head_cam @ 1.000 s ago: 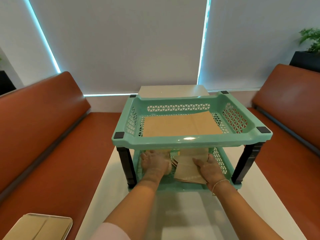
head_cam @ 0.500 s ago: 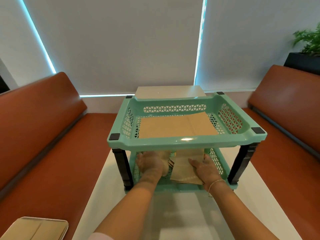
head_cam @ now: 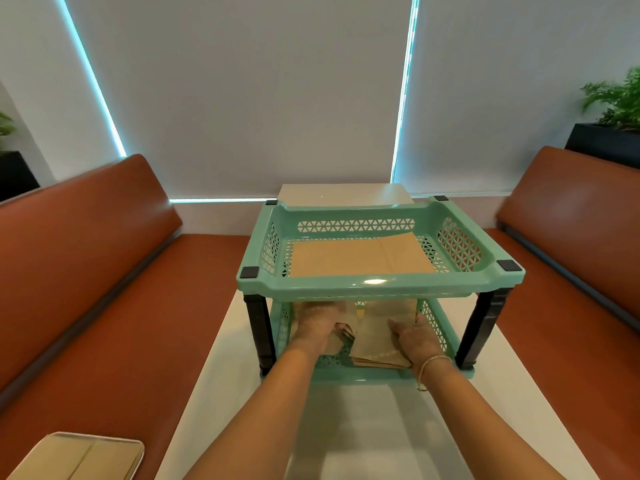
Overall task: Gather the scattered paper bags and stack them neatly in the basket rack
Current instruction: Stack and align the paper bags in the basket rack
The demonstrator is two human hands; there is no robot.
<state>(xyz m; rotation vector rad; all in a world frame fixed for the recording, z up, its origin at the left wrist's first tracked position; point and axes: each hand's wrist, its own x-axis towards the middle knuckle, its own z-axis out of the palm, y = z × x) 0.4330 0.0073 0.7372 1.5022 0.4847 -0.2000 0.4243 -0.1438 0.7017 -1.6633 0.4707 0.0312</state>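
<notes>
a cafe or restaurant booth: two facing rust-brown padded benches (head_cam: 86,258) flank a narrow white desk (head_cam: 363,427), with drawn roller blinds (head_cam: 242,91) and potted plants (head_cam: 616,98) behind.

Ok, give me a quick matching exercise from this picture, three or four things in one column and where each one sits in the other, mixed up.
Things:
1. flat paper bag
2. left hand
3. tablet case
4. potted plant

Places:
A. on the orange bench seat
B. in the rack's top basket
C. behind the right bench back
D. inside the rack's lower basket

Pairs: 1-B, 2-D, 3-A, 4-C
</notes>
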